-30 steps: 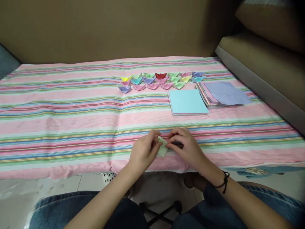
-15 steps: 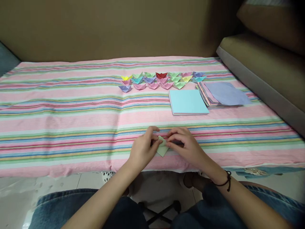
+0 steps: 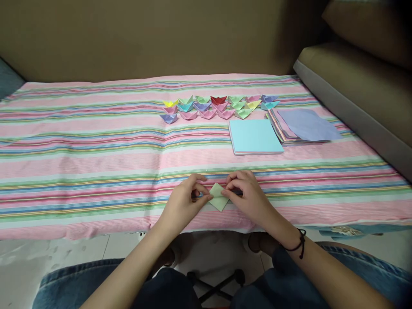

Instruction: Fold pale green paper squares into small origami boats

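A small pale green folded paper (image 3: 220, 202), diamond-shaped, lies near the front edge of the striped cloth. My left hand (image 3: 185, 199) pinches its left corner between thumb and forefinger. On the opposite side, my right hand (image 3: 247, 194) grips the right part of it, the thumb resting on top. Its upper and lower corners show between the hands. Beyond them stand several folded paper boats in rows, among them a red boat (image 3: 219, 101), a yellow boat (image 3: 170, 104) and a purple boat (image 3: 169, 118).
A stack of light blue square paper (image 3: 255, 136) lies beyond my right hand. Right of it is a looser stack topped by a purple sheet (image 3: 310, 124). The striped cloth (image 3: 80, 163) covers the seat, with a brown backrest (image 3: 144, 38) behind and a cushion (image 3: 357, 81) at right.
My left hand has shifted slightly left, to the paper's left corner, uncovering more of it. My right thumb has moved a little inward over the paper. The boats and stacks stay put.
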Available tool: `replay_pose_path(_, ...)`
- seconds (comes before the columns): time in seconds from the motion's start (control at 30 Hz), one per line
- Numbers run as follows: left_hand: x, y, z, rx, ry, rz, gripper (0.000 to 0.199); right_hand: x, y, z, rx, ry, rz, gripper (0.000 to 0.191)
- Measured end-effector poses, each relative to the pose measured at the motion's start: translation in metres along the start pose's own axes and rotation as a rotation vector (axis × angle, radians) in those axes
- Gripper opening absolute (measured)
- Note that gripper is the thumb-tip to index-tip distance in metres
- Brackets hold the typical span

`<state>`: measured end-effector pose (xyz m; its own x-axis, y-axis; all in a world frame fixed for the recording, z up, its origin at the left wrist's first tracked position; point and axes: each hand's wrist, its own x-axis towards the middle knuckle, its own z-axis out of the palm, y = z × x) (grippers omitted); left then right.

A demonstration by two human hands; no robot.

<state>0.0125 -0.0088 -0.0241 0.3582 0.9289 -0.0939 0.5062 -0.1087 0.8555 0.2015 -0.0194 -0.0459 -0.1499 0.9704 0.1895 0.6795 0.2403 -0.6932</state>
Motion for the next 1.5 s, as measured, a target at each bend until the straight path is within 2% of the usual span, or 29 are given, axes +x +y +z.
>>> replay_pose_path(0.2, 0.000, -0.003, 0.010, 0.044, 0.103, -0.029, 0.031, 0.000, 0.000, 0.002, -0.005, 0.039, 0.019, 0.018)
replay_pose_path(0.33, 0.000, -0.002, 0.011, 0.036, 0.108, -0.047, 0.030, 0.000, 0.000, 0.001, 0.002, 0.073, 0.068, 0.016)
replay_pose_path(0.5, 0.001, -0.008, 0.008, 0.132, 0.091, 0.020, 0.020, 0.000, -0.002, 0.000, 0.001, 0.073, 0.102, 0.018)
replay_pose_path(0.63, 0.003, -0.009, -0.001, 0.151, 0.044, 0.134, 0.022, 0.002, -0.001, -0.001, 0.008, 0.038, 0.121, 0.019)
replay_pose_path(0.73, -0.001, -0.005, -0.002, 0.182, 0.073, 0.274, 0.027, 0.003, -0.001, -0.002, 0.003, 0.018, 0.127, 0.021)
replay_pose_path(0.87, -0.020, 0.002, 0.019, 0.463, 0.116, 0.524, 0.026, 0.003, -0.002, -0.001, -0.009, 0.037, 0.113, 0.021)
replay_pose_path(0.93, -0.031, 0.003, 0.033, 0.644, 0.143, 0.593, 0.035, 0.003, -0.002, 0.000, -0.019, 0.058, 0.104, 0.019)
replay_pose_path(1.03, -0.039, 0.001, 0.045, 0.845, 0.170, 0.570, 0.048, 0.003, -0.002, 0.001, -0.025, 0.071, 0.097, 0.019)
replay_pose_path(1.13, -0.038, -0.003, 0.046, 0.941, 0.182, 0.538, 0.050, 0.003, -0.002, 0.001, -0.022, 0.074, 0.087, 0.021)
replay_pose_path(1.37, -0.037, -0.006, 0.050, 0.997, 0.214, 0.510, 0.053, 0.001, -0.001, 0.003, -0.042, 0.148, 0.086, 0.022)
replay_pose_path(1.5, -0.037, -0.005, 0.052, 1.008, 0.196, 0.489, 0.053, 0.000, 0.000, 0.003, -0.063, 0.139, 0.091, 0.027)
